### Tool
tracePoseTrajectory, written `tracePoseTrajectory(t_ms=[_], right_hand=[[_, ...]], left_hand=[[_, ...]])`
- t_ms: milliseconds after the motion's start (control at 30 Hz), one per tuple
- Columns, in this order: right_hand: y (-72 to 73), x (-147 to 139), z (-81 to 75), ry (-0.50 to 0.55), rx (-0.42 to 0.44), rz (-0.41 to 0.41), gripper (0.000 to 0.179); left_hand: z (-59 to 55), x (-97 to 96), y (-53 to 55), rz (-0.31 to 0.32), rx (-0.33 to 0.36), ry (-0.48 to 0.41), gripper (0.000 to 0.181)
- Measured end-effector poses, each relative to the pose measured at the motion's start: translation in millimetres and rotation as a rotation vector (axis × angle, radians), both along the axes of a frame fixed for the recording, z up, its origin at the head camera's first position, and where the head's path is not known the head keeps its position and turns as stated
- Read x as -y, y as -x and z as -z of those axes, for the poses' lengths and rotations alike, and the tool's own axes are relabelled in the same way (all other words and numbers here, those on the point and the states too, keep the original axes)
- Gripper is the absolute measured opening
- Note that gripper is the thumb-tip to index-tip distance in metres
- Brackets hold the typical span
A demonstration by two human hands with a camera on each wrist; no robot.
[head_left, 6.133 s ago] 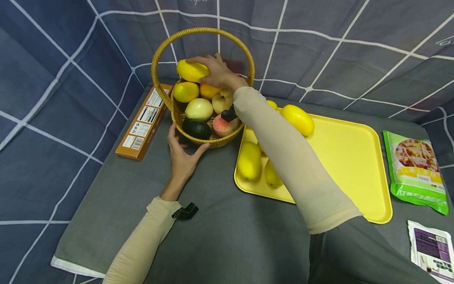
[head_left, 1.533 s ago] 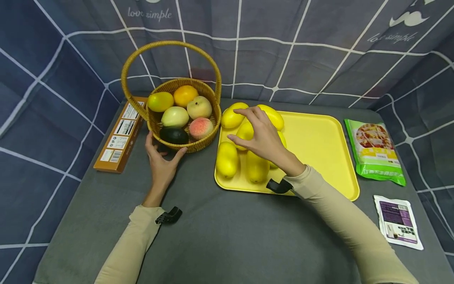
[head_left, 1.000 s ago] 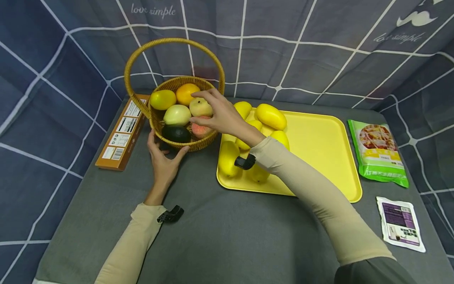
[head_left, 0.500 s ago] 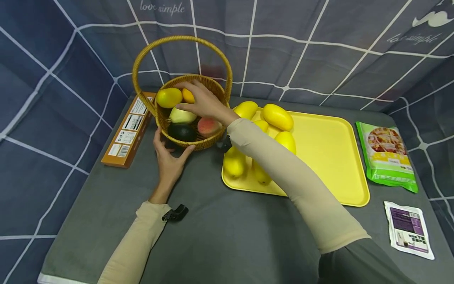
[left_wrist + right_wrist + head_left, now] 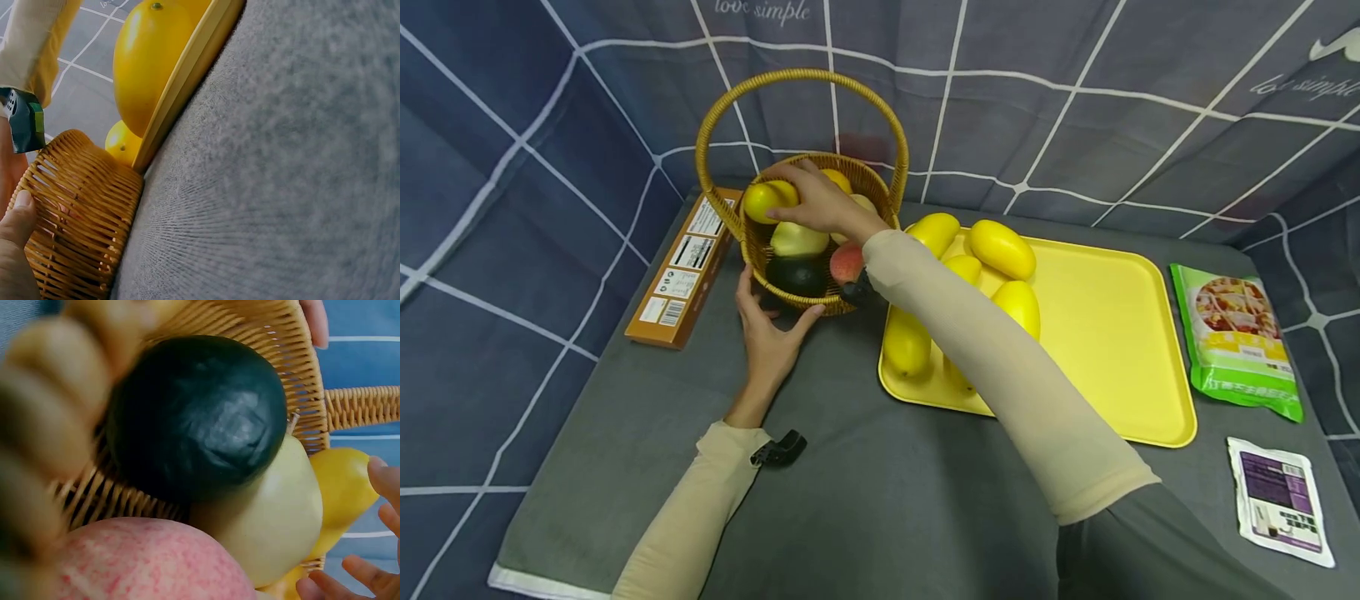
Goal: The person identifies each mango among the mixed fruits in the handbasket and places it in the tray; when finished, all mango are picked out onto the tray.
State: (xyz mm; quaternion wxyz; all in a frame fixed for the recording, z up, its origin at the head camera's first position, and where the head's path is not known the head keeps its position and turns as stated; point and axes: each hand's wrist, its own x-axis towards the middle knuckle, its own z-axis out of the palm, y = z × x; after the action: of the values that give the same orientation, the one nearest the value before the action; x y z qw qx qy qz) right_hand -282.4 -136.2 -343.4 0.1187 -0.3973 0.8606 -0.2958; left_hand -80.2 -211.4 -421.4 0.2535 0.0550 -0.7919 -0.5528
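Observation:
A wicker basket (image 5: 797,75) stands at the back left and holds several fruits. My left hand (image 5: 769,346) grips its near left side, thumb (image 5: 24,203) against the rim. My right hand (image 5: 820,198) reaches inside, fingers and thumb round a yellow oval fruit (image 5: 760,202) at the left. In the right wrist view the thumb tip meets that fruit's edge. Below it lie a pale green pear-like fruit (image 5: 797,240), a dark avocado (image 5: 797,277) and a pink peach (image 5: 847,263). An orange (image 5: 837,178) sits behind, partly hidden by the hand.
A yellow tray (image 5: 1108,333) to the right bears several yellow mangoes (image 5: 1002,249), partly covered by my right sleeve. An orange-brown box (image 5: 681,271) lies left of the basket. Farther right are a green food packet (image 5: 1240,342) and a white-and-purple pouch (image 5: 1279,500).
Six seconds ago my right hand held a yellow mango in the basket. It was empty over the tray later, then moved left to the yellow oval fruit. My left hand stayed on the basket.

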Motion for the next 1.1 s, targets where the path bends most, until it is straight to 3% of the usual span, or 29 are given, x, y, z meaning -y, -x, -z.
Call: tracePoseTrajectory(t_ms=[300, 633, 900, 1100], right_hand=[[1.2, 8.5, -5.3, -0.046, 0.021, -0.043, 0.063], [3.3, 14.1, 0.2, -0.095, 0.061, -0.052, 0.065], [4.3, 16.4, -0.8, -0.090, 0.068, -0.024, 0.071], [3.0, 18.4, -0.4, -0.054, 0.065, -0.002, 0.065]], left_hand=[[1.3, 2.3, 0.5, -0.009, 0.009, 0.003, 0.098], [2.2, 0.3, -1.4, -0.008, 0.014, 0.005, 0.098], [-0.5, -0.4, -0.3, -0.008, 0.021, 0.004, 0.098], [-0.7, -0.1, -0.7, -0.007, 0.024, -0.003, 0.098]])
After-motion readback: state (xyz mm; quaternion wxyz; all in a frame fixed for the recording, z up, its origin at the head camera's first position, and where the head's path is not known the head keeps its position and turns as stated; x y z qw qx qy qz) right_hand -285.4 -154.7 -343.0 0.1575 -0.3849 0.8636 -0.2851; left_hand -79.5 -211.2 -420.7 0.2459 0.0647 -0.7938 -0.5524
